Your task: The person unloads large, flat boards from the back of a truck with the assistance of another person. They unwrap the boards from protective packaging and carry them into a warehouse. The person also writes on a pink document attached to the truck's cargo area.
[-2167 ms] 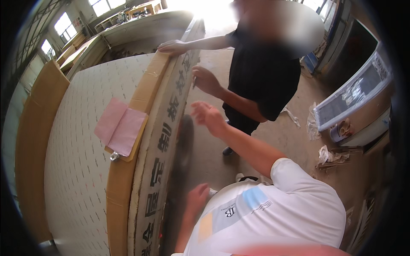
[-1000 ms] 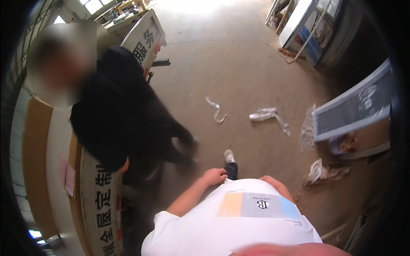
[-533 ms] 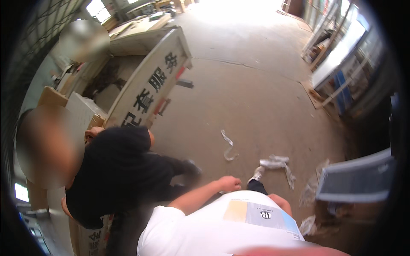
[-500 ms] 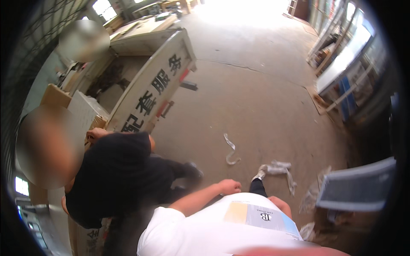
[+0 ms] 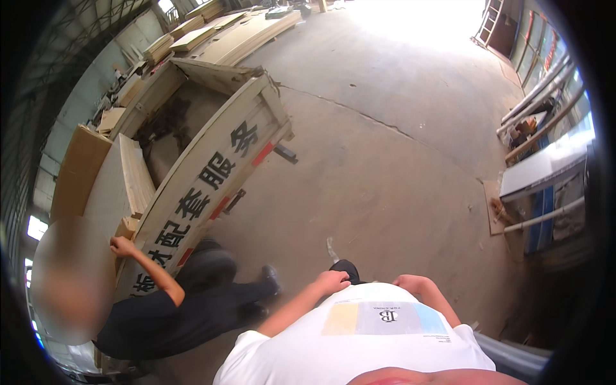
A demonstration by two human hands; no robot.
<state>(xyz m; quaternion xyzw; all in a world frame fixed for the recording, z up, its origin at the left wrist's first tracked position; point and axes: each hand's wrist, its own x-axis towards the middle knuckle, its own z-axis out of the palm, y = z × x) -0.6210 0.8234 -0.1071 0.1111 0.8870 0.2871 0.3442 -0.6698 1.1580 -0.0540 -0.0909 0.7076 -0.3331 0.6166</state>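
My left hand (image 5: 333, 281) hangs in front of my white shirt (image 5: 398, 346), its fingers loosely curled with nothing visible in them. On the other side of the shirt, my right hand (image 5: 410, 282) is also curled; its fingers are partly hidden and no object shows in it. Neither hand touches anything I can make out. Closest to my left hand is my dark trouser leg (image 5: 346, 268). To the left, another person in dark clothes (image 5: 173, 321) rests a hand (image 5: 122, 246) near the boards at the truck's side.
A pale truck bed (image 5: 212, 163) with dark lettering stands along the left, carrying boards (image 5: 135, 173). Stacked panels (image 5: 256, 38) lie beyond it. Frames and a white panel (image 5: 545, 170) line the right. A cracked concrete floor (image 5: 378, 173) lies between; a clear strip (image 5: 331, 247) lies near my foot.
My view has shifted forward and turned, bringing more of the truck's side into sight. My right hand has come into view. The floor scraps and grey mesh panel have slipped mostly out of view.
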